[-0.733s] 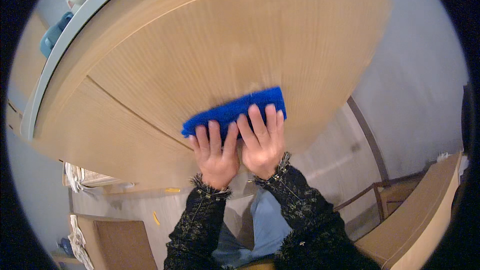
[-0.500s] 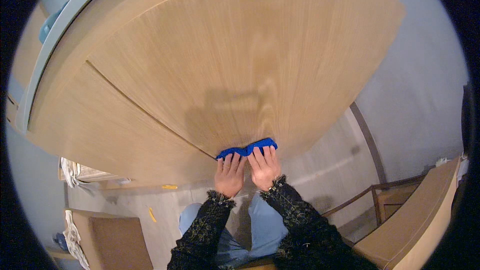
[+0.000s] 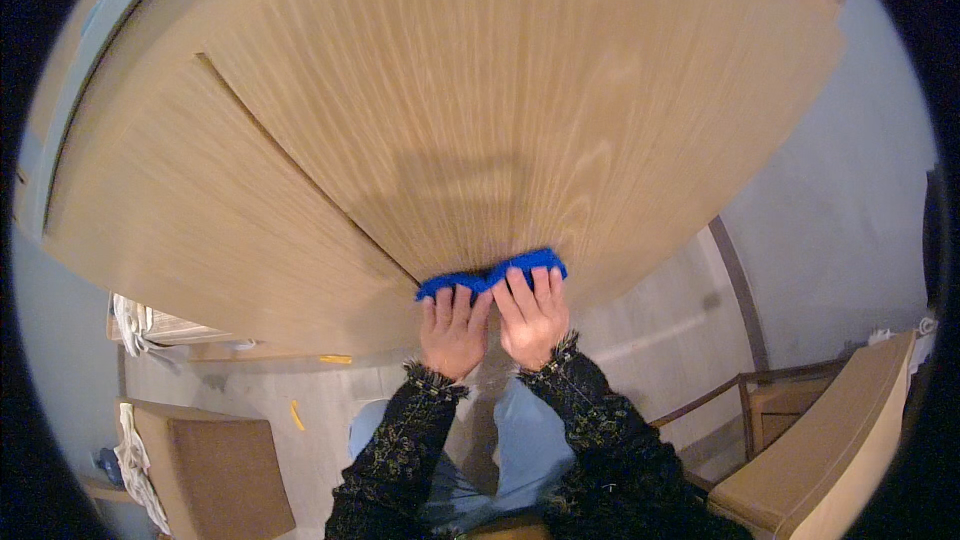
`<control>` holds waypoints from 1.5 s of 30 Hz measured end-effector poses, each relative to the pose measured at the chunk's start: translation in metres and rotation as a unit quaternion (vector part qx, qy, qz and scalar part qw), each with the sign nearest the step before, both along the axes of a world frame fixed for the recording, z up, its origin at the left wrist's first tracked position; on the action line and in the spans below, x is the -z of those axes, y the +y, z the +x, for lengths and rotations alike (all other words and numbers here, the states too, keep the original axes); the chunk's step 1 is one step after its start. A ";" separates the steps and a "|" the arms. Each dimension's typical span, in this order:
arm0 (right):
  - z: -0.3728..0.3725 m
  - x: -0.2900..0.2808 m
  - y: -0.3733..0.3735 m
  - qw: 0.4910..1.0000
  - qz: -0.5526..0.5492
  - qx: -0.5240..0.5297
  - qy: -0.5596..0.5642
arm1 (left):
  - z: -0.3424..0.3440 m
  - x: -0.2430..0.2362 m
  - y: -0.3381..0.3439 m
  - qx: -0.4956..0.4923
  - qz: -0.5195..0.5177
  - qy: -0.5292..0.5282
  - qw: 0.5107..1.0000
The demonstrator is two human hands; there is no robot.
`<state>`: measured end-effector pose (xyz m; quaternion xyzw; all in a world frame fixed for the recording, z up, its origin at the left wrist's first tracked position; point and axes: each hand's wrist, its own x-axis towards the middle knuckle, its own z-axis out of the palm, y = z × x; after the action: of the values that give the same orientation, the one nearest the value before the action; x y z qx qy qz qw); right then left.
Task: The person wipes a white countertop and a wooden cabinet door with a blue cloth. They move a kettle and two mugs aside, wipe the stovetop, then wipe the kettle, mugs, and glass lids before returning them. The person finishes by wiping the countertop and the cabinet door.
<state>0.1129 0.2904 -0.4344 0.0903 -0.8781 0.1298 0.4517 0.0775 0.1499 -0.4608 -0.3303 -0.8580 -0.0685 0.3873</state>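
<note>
You stand over one large round wooden table, its top split by a single seam. Two chairs flank you: one brown chair lower left, one wooden armchair lower right. Your left hand and right hand lie flat side by side, fingers together, pressing one blue cloth onto the table's near edge.

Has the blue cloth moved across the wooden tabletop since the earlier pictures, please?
Yes. The blue cloth has come back toward the person, from further in on the wooden tabletop to its near edge, under both hands.
</note>
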 end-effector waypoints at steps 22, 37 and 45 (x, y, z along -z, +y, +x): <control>0.013 0.071 0.055 0.993 -0.029 -0.003 -0.111 | -0.002 0.047 0.036 0.095 -0.091 -0.139 0.982; 0.018 0.081 0.099 0.993 -0.085 0.044 -0.064 | -0.010 0.029 0.079 0.152 -0.119 -0.042 0.980; 0.020 0.082 0.118 0.978 -0.159 0.119 -0.058 | -0.003 0.022 0.131 0.148 -0.147 -0.020 0.978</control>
<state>0.1332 0.4088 -0.5164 -0.0958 -0.8756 0.2176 0.4205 0.0741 0.2809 -0.4832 -0.5057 -0.8080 -0.0046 0.3024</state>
